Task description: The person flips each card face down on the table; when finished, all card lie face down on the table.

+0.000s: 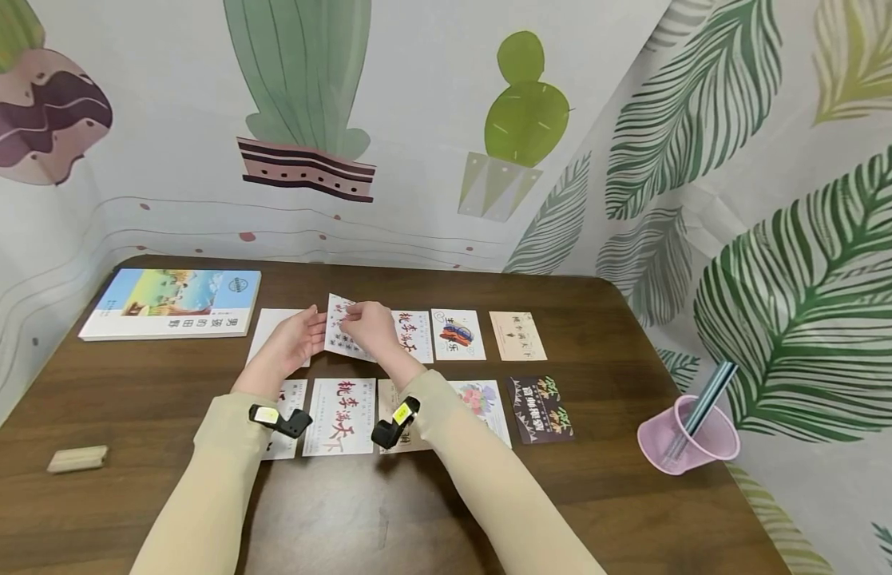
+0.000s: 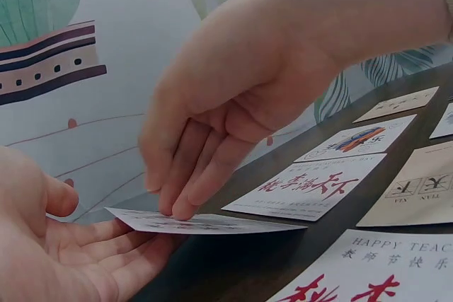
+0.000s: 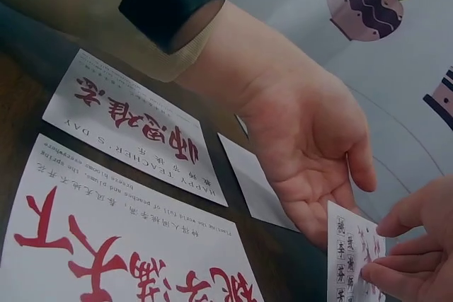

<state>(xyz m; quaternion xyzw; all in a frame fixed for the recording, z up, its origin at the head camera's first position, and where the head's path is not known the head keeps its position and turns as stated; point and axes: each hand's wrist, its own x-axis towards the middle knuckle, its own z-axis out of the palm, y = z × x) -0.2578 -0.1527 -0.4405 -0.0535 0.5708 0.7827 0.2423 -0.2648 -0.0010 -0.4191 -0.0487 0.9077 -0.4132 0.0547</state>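
Over the brown wooden table, my left hand, palm up with fingers extended, meets the left edge of the white Chinese-lettered card; my right hand touches its face, fingers downward. The tilted card lies rightward of my left palm, beneath my right fingertips.

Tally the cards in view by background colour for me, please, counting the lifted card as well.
White cards: 7, including the lifted card
Beige cards: 2
Dark card: 1
Total: 10 cards
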